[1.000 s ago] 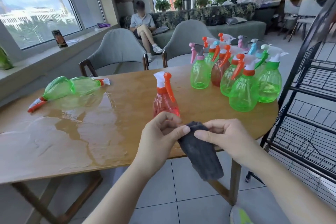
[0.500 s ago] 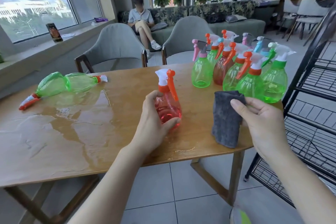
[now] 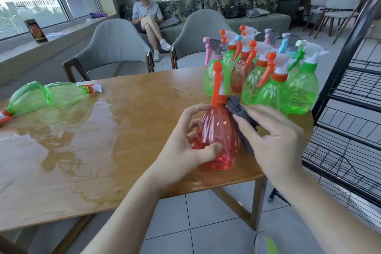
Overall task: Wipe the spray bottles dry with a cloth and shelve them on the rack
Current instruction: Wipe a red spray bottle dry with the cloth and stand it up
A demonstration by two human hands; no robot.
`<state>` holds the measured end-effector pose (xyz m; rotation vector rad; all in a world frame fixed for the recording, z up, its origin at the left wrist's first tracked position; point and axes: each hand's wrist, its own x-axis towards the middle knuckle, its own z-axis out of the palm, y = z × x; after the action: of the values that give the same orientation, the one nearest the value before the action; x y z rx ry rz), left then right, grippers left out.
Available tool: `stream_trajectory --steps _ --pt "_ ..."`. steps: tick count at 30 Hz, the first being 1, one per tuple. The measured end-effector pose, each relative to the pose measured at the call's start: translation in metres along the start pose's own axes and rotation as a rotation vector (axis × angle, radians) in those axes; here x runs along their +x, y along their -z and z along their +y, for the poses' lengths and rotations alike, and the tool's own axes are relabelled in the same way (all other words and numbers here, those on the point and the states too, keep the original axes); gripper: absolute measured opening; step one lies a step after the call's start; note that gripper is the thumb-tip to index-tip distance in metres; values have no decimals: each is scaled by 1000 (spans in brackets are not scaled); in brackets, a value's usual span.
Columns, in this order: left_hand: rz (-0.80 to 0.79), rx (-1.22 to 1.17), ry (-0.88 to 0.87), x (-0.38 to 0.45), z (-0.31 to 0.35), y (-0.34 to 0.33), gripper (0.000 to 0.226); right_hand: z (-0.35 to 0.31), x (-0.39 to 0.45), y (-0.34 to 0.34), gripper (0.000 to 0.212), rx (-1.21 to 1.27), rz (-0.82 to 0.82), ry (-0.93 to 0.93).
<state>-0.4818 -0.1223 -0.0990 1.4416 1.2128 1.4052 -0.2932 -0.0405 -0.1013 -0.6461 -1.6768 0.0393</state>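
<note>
A red spray bottle [image 3: 218,130] with an orange trigger is held upright above the near edge of the wooden table [image 3: 127,121]. My left hand [image 3: 185,146] grips its belly from the left. My right hand [image 3: 274,138] presses a dark grey cloth [image 3: 239,109] against the bottle's right shoulder. A cluster of several upright bottles [image 3: 268,80], mostly green, stands at the table's right end. Two green bottles [image 3: 45,97] lie on their sides at the left. The black wire rack [image 3: 350,109] stands on the right.
A wide puddle of water [image 3: 61,140] covers the table's left half. Two grey chairs [image 3: 115,47] sit behind the table. A person sits on a sofa [image 3: 146,18] further back. A tin [image 3: 36,31] stands on the window sill.
My left hand has lifted the red bottle off the table and brought it nearer. My right hand has carried the cloth left onto the bottle's shoulder.
</note>
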Motion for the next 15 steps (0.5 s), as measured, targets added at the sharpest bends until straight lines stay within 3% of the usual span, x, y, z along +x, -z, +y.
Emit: stream_trajectory --steps 7,10,15 --pt "-50 -73 38 4 -3 3 72 -5 -8 6 34 214 -184 -16" --pt "-66 -84 44 6 -3 3 72 -8 -9 11 29 363 -226 -116" --pt "-105 -81 60 7 -2 4 70 -8 -4 8 28 399 -228 -264"
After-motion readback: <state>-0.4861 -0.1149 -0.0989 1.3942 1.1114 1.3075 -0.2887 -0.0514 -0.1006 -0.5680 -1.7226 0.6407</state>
